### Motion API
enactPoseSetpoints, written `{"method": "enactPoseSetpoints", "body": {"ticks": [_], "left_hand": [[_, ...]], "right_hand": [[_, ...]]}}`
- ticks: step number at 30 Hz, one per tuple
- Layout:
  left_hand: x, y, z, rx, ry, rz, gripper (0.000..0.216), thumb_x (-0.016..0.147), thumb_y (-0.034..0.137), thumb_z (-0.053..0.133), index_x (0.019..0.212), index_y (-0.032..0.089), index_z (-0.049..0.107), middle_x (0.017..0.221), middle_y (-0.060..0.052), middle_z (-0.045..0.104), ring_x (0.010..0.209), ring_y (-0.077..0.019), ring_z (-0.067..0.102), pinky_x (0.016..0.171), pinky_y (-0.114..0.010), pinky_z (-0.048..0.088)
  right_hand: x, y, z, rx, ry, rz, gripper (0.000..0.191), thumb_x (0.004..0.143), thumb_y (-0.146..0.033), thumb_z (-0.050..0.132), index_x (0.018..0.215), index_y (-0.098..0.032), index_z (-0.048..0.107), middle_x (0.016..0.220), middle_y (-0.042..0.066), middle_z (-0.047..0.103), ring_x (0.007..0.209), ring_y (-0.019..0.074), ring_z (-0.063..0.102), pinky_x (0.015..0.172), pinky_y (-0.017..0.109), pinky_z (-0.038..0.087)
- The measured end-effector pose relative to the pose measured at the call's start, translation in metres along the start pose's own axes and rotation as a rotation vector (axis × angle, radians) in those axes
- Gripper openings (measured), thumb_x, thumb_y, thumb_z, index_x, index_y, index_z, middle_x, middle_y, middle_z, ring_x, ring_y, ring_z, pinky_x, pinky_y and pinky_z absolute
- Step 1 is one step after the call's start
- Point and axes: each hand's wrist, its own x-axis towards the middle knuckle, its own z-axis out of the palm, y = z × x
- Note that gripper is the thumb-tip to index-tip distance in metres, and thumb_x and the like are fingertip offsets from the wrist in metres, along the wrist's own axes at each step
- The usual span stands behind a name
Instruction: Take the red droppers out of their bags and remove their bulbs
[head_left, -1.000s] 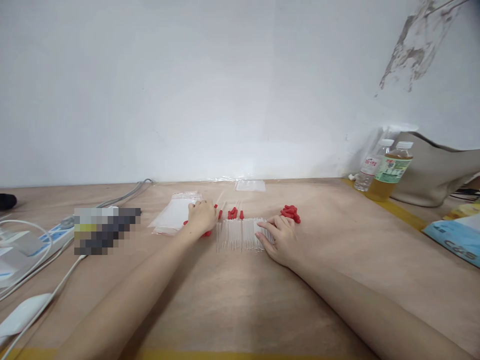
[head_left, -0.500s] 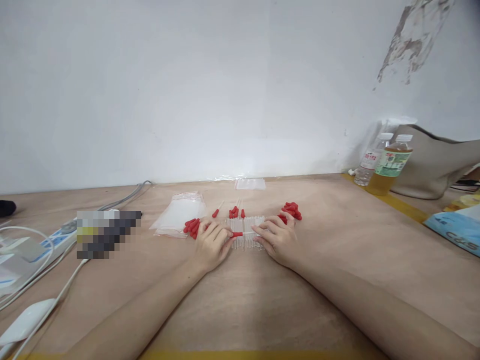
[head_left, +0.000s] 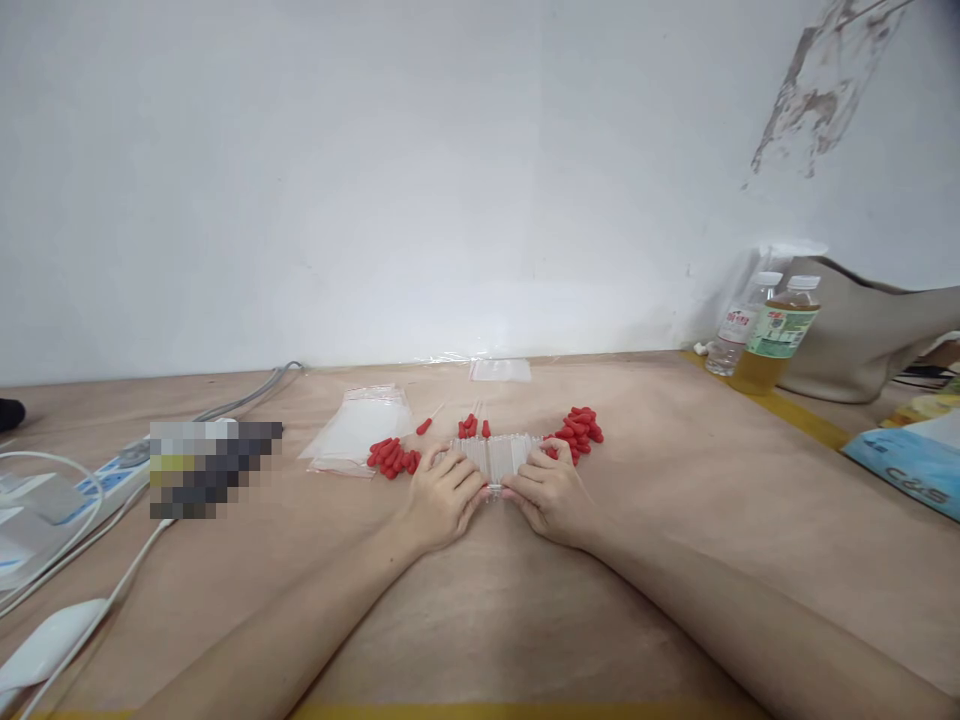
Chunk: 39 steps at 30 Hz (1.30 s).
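My left hand (head_left: 446, 492) and my right hand (head_left: 551, 490) almost meet over the table. Between their fingertips runs a short visible stretch of a clear dropper (head_left: 494, 488), held crosswise; both hands are closed on it, and its red bulb is hidden by the fingers. Just behind and beneath them lies a row of clear glass tubes (head_left: 496, 455). A pile of red rubber bulbs (head_left: 388, 457) touches the area beside my left hand, and a second red pile (head_left: 583, 430) sits beyond my right. Several droppers with red bulbs (head_left: 468, 427) lie past the tubes.
Clear plastic bags (head_left: 358, 425) lie at left, another flat bag (head_left: 500, 370) by the wall. Far left are a power strip (head_left: 112, 485) with cables and a white mouse-like object (head_left: 52, 640). Two bottles (head_left: 776, 335), a grey bag (head_left: 840, 330) and a blue tissue pack (head_left: 900, 465) are at right.
Both hands have come nearer to me and closer together, carrying the dropper with them. Its red bulb, visible before, is now covered. One loose dropper behind has shifted slightly left.
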Motion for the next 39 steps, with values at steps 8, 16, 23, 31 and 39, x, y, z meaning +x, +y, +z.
{"method": "enactPoseSetpoints", "body": {"ticks": [8, 16, 23, 31, 39], "left_hand": [[-0.002, 0.001, -0.006, -0.015, -0.085, 0.013, 0.018, 0.085, 0.022, 0.039, 0.076, 0.018, 0.055, 0.070, -0.001, 0.058, 0.077, -0.0161, 0.050, 0.086, -0.040, 0.028], [-0.006, -0.001, -0.008, -0.113, -0.107, 0.016, 0.024, 0.085, 0.021, 0.034, 0.072, 0.018, 0.054, 0.068, -0.002, 0.057, 0.075, -0.0163, 0.048, 0.088, -0.041, 0.028], [-0.009, -0.003, -0.009, -0.160, -0.133, 0.012, 0.024, 0.086, 0.020, 0.033, 0.072, 0.018, 0.053, 0.067, -0.002, 0.055, 0.074, -0.0159, 0.047, 0.087, -0.040, 0.028], [-0.019, -0.025, -0.012, -0.193, 0.042, -0.250, 0.025, 0.088, 0.023, 0.031, 0.084, 0.017, 0.054, 0.074, -0.004, 0.052, 0.069, -0.0148, 0.048, 0.064, -0.028, 0.039], [-0.020, -0.076, -0.037, -0.090, 0.205, -0.694, 0.024, 0.082, 0.028, 0.040, 0.094, 0.018, 0.058, 0.086, -0.006, 0.048, 0.073, -0.0160, 0.052, 0.064, -0.029, 0.044]], "right_hand": [[-0.002, 0.000, -0.003, -0.051, 0.002, -0.087, 0.020, 0.086, -0.024, 0.043, 0.076, -0.018, 0.059, 0.054, -0.003, 0.047, 0.064, 0.0101, 0.040, 0.080, 0.033, 0.023], [-0.005, 0.001, -0.007, -0.126, 0.014, -0.166, 0.019, 0.086, -0.021, 0.041, 0.084, -0.020, 0.060, 0.054, -0.005, 0.047, 0.062, 0.0088, 0.040, 0.082, 0.034, 0.023], [-0.009, 0.006, -0.014, -0.141, 0.069, -0.246, 0.021, 0.085, -0.014, 0.042, 0.091, -0.024, 0.060, 0.056, -0.005, 0.050, 0.060, 0.0085, 0.040, 0.081, 0.032, 0.025], [-0.012, 0.021, -0.016, -0.104, 0.158, 0.238, 0.022, 0.084, -0.021, 0.043, 0.098, -0.018, 0.060, 0.065, 0.001, 0.056, 0.065, 0.0120, 0.045, 0.073, 0.031, 0.027], [0.002, 0.013, -0.011, -0.030, 0.067, 0.448, 0.020, 0.082, -0.019, 0.042, 0.091, -0.019, 0.060, 0.071, 0.001, 0.060, 0.068, 0.0126, 0.051, 0.068, 0.028, 0.027]]}}
